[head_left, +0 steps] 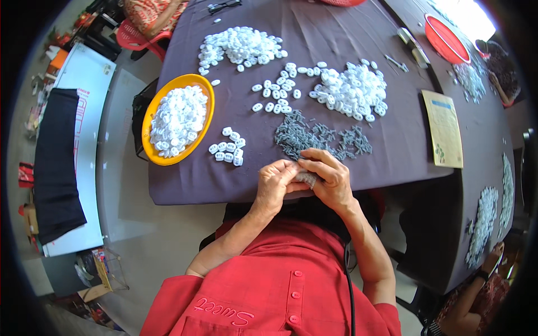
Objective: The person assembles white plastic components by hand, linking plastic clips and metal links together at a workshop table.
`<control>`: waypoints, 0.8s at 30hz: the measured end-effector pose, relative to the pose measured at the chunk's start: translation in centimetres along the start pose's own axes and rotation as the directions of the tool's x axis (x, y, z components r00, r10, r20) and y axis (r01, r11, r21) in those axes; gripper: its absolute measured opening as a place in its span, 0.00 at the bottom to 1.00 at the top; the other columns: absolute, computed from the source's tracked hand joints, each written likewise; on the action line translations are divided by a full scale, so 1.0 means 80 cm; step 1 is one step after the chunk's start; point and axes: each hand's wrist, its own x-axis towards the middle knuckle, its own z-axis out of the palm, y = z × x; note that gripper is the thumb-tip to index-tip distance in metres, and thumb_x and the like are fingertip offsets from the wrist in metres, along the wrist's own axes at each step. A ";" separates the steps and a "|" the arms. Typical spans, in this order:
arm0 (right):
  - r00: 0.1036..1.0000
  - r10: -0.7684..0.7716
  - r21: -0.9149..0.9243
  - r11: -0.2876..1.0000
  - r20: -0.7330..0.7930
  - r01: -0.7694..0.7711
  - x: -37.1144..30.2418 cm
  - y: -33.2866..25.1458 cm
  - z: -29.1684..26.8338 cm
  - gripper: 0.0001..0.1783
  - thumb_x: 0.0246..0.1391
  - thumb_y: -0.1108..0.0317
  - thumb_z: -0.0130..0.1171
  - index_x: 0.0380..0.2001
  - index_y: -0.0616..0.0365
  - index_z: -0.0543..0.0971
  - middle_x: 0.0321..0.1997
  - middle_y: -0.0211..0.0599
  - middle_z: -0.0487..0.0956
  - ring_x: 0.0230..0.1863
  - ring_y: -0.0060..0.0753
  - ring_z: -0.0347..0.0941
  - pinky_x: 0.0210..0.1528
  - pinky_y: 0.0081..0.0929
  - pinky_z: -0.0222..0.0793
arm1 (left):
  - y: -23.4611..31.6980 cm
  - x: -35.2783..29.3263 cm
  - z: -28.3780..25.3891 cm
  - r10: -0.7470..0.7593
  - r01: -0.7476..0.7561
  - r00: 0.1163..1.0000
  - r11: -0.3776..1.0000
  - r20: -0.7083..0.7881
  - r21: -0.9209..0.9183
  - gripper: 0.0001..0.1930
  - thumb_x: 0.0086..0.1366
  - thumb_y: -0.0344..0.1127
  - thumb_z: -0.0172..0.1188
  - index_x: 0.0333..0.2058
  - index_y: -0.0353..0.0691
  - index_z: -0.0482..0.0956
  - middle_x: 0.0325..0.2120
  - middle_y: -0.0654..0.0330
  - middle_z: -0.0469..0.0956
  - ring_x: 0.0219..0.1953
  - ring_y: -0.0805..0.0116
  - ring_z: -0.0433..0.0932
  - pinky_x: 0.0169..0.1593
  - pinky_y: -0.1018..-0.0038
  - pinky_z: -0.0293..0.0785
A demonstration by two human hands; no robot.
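Note:
Just over the table's near edge, my left hand [274, 182] and my right hand [332, 178] meet with their fingers pinched together. Whatever small thing lies between the fingertips is hidden. A pale greyish patch [306, 178] shows under the right fingers; I cannot tell what it is. Right beyond the hands spreads a pile of small dark grey screw-like pins [302, 134]. To the left of them lies a small group of white oval plastic pieces [228, 147], some with marks or slots on top. Farther off are loose white two-holed pieces [277, 92].
An orange oval basin [147, 131] full of white pieces stands at the table's left edge. Two white heaps [241, 47] [353, 89] lie farther back. A brown envelope [443, 129], a red basket [445, 39] and glasses [224, 6] rest on the cloth. Other people sit around the table.

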 end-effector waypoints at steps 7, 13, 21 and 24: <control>0.996 0.080 0.016 0.997 -0.047 -0.080 0.000 -0.013 0.000 0.16 0.36 0.83 0.59 0.34 0.61 0.78 0.40 0.41 0.78 0.40 0.41 0.76 0.41 0.27 0.70 | 0.020 -0.008 -0.013 0.136 -0.122 0.988 0.979 -0.077 0.165 0.10 0.63 0.33 0.52 0.33 0.31 0.76 0.26 0.57 0.78 0.24 0.72 0.78 0.30 0.77 0.78; 0.991 0.106 -0.032 0.994 -0.076 -0.109 0.002 -0.016 0.004 0.19 0.36 0.89 0.51 0.34 0.61 0.78 0.37 0.41 0.78 0.38 0.39 0.76 0.41 0.24 0.69 | 0.053 -0.024 -0.060 0.574 -0.311 0.819 0.451 -0.005 0.836 0.05 0.57 0.29 0.58 0.27 0.32 0.76 0.17 0.62 0.76 0.18 0.82 0.72 0.21 0.80 0.65; 0.992 0.072 -0.066 0.995 -0.103 -0.079 0.002 -0.020 0.006 0.14 0.40 0.85 0.56 0.33 0.61 0.78 0.35 0.39 0.78 0.36 0.37 0.76 0.38 0.24 0.70 | 0.064 -0.015 -0.096 0.775 -0.297 0.608 0.022 0.171 0.955 0.04 0.50 0.25 0.61 0.25 0.36 0.75 0.23 0.58 0.73 0.22 0.63 0.75 0.24 0.71 0.70; 0.992 0.073 -0.075 0.994 -0.106 -0.082 0.002 -0.018 0.007 0.14 0.40 0.86 0.56 0.33 0.61 0.78 0.35 0.39 0.78 0.36 0.37 0.76 0.38 0.24 0.70 | 0.063 -0.013 -0.084 0.774 -0.268 0.616 0.034 0.144 0.963 0.05 0.50 0.25 0.61 0.27 0.38 0.75 0.27 0.58 0.73 0.25 0.59 0.76 0.27 0.69 0.73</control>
